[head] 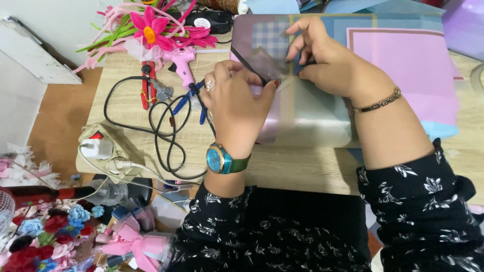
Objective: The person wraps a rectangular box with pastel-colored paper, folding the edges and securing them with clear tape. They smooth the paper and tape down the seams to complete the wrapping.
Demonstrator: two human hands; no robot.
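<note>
Wooden table (302, 168) lies under your work, with a pink sheet (413, 65) at its far right. Your right hand (327, 58) and left hand (237, 103) both pinch a translucent wrapping sheet (307, 116) at the table's middle. Left of them lie a black cord (166, 126) and a pink glue gun (182, 64).

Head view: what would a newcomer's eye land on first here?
Both hands at centre: the left hand and right hand press a translucent sheet on the wooden table. Upper left, a bright pink flower tops a pink glue gun. A black cord loops beside the left hand.
</note>
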